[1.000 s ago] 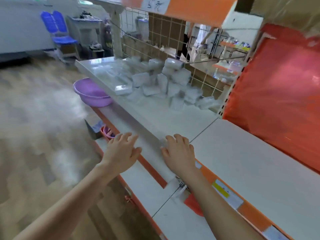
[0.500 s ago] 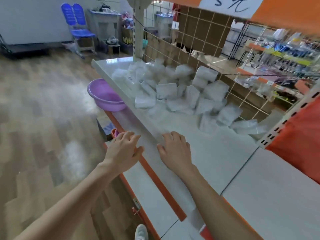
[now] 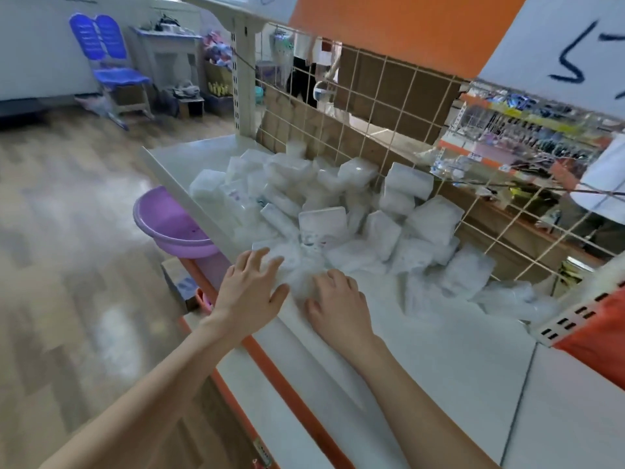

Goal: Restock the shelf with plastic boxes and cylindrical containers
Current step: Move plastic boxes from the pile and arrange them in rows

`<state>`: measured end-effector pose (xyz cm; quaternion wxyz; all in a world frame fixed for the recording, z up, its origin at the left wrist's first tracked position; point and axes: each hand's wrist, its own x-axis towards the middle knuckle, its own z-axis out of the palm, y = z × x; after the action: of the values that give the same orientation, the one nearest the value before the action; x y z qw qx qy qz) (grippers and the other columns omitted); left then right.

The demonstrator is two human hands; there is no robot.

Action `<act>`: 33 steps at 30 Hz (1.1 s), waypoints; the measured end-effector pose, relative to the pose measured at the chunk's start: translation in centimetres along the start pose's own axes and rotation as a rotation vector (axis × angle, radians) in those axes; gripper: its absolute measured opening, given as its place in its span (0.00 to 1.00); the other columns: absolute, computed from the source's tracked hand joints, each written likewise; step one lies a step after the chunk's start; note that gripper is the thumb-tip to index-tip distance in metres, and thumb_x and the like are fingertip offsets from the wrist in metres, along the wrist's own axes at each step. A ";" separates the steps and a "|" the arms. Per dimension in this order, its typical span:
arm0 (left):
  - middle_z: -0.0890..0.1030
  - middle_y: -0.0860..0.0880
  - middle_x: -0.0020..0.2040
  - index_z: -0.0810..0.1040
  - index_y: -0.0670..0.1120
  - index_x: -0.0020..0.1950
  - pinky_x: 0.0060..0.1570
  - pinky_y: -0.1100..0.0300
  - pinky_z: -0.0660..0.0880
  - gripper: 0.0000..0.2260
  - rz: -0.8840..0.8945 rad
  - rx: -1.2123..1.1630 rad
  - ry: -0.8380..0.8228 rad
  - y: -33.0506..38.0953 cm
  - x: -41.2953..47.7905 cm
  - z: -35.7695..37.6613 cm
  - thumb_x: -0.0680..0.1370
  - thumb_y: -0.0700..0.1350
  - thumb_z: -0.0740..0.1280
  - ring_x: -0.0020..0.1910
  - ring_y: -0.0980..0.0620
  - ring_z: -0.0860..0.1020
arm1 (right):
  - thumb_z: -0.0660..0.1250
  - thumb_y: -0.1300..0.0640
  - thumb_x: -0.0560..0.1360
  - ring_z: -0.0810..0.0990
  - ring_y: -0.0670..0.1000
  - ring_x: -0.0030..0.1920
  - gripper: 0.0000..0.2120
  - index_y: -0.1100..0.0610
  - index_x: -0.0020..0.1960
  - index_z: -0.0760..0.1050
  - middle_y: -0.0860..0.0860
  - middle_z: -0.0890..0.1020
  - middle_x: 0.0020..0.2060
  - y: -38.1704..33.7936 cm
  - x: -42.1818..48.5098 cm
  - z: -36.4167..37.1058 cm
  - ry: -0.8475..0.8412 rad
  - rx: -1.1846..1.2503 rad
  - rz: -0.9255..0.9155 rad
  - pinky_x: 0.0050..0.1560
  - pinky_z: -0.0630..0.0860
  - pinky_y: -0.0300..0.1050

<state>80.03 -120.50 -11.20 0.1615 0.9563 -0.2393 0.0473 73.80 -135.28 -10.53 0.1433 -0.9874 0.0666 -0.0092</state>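
Two bare arms reach out over the white shelf (image 3: 422,350). The left hand (image 3: 252,289) has its fingers spread wide and straight, holding nothing. The right hand (image 3: 338,301) rests on the shelf, but its fingertips are blurry, so I cannot tell if it grips. Just past both hands sits a messy pile of clear plastic boxes (image 3: 323,221). A purple bowl (image 3: 176,225) sits below, to the left. A wire grid (image 3: 372,106) stands behind the pile.

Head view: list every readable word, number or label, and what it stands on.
"5": handwritten on the white paper sign on the orange header; the next character is cut off.
Print on the plastic boxes: too blurred to read.
Shelf-edge label at the bottom: too blurred to read.
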 end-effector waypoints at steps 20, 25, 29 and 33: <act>0.63 0.48 0.72 0.58 0.50 0.73 0.63 0.55 0.62 0.26 0.368 0.015 -0.145 -6.6 6.1 0.0 0.78 0.56 0.58 0.69 0.47 0.61 | 0.60 0.54 0.77 0.62 0.54 0.68 0.21 0.59 0.68 0.65 0.52 0.67 0.68 -4.2 3.3 2.2 0.112 0.183 0.271 0.64 0.62 0.46; 0.68 0.48 0.69 0.63 0.49 0.71 0.58 0.56 0.66 0.22 0.371 -0.127 -0.147 -6.7 6.3 -0.5 0.78 0.52 0.59 0.66 0.46 0.65 | 0.60 0.52 0.78 0.59 0.53 0.71 0.25 0.58 0.72 0.61 0.52 0.61 0.72 -4.3 3.1 2.6 0.103 0.175 0.311 0.68 0.58 0.45; 0.73 0.47 0.65 0.67 0.49 0.69 0.52 0.57 0.67 0.19 0.303 -0.302 -0.141 -6.7 6.5 -1.1 0.78 0.52 0.59 0.63 0.45 0.69 | 0.62 0.47 0.76 0.57 0.53 0.72 0.29 0.56 0.73 0.60 0.51 0.59 0.74 -4.5 3.2 2.9 0.075 0.113 0.338 0.69 0.60 0.48; 0.76 0.46 0.56 0.70 0.49 0.66 0.43 0.58 0.63 0.17 0.248 -0.369 -0.140 -6.6 6.7 -1.4 0.78 0.52 0.58 0.56 0.44 0.73 | 0.63 0.40 0.73 0.63 0.58 0.69 0.33 0.55 0.72 0.60 0.49 0.60 0.73 -5.0 3.5 3.2 0.086 0.106 0.425 0.64 0.64 0.52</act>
<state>89.04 -117.49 -10.61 0.3094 0.8749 -0.3700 -0.0444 78.03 -130.06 -12.21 0.1908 -0.9410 0.2785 -0.0242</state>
